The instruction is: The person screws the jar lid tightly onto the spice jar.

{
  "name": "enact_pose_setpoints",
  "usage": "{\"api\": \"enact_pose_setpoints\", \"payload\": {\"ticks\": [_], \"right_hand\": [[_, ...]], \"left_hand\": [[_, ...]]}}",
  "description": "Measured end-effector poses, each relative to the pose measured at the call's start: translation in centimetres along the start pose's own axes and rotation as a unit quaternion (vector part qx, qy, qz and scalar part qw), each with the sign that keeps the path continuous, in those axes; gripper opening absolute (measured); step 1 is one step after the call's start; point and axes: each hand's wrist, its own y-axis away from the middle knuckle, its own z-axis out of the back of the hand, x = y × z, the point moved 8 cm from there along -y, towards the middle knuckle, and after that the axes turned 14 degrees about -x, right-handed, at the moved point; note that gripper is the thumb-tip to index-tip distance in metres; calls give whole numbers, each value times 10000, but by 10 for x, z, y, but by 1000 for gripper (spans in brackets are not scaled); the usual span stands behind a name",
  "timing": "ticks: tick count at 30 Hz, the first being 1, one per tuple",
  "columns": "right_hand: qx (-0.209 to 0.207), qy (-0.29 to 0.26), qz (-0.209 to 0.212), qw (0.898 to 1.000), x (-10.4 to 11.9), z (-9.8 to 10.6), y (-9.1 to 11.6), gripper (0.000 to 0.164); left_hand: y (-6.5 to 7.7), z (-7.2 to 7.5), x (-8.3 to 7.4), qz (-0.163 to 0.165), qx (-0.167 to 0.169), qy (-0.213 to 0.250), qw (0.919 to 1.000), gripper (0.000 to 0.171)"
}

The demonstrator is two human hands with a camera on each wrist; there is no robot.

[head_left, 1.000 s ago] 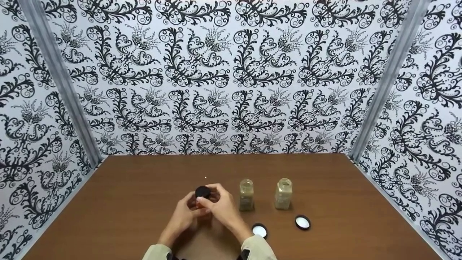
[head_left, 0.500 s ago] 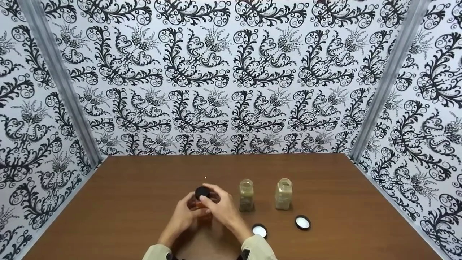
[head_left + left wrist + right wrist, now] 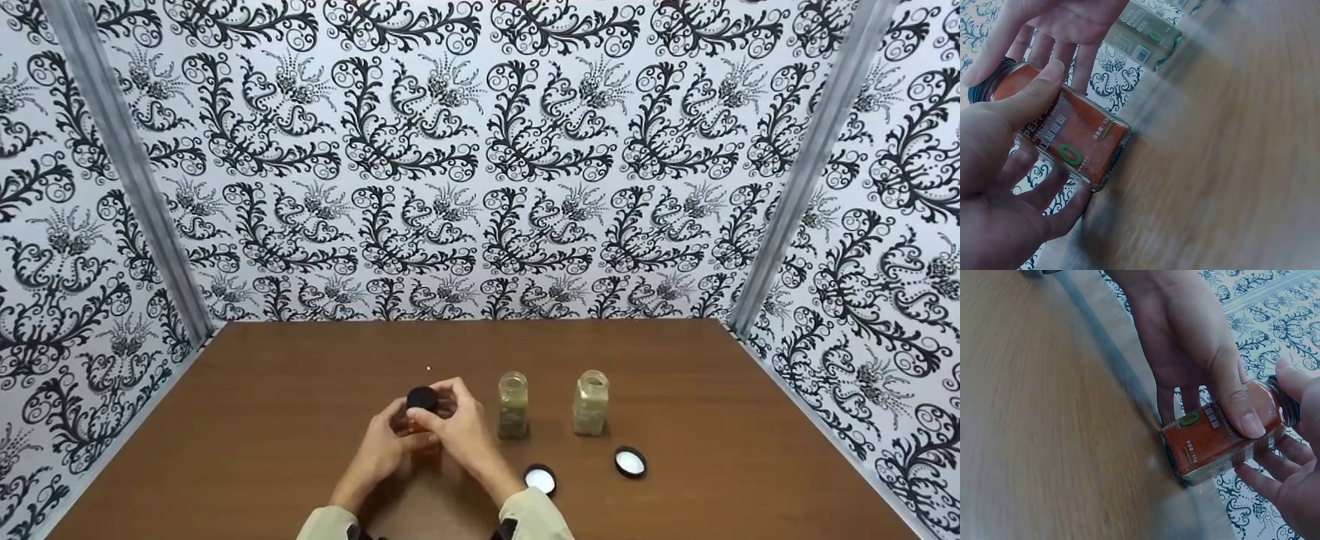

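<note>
Fingers of the right hand have shifted slightly round the black lid since half a second ago, while the jars and loose lids have stayed put. That lid sits on the jar of red powder, which is upright between both hands, its base at or very near the table. The left hand wraps thumb and fingers around the glass; the right thumb and fingers grip the lid. Wide stretches of wood lie between this jar and the table's left and far edges, the far one meeting the patterned wall.

Red powder fills most of the held jar. Two uncapped jars, with greenish powder inside, stand to the right, the nearer one just beside the right hand. In front of them lie two loose lids, white insides up, one close by the right sleeve.
</note>
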Motion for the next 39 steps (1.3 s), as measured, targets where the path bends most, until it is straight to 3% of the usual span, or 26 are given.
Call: {"api": "enact_pose_setpoints", "payload": {"ticks": [7,16,28,39], "right_hand": [[67,-13,73,9999,0,2,0,40],[330,-47,592,9977,7,4,2,36],[240,-156,220,9993,2,3,2,33],[359,-153,422,9983,4,3,3,38]], "left_hand": [[2,-1,-2,135,74,-27,9999,63],[1,-2,-2,114,96,30,9999,61],[2,-1,1,117,65,26,9999,62],[2,-1,-1,209,-46,-138,9997,58]]}}
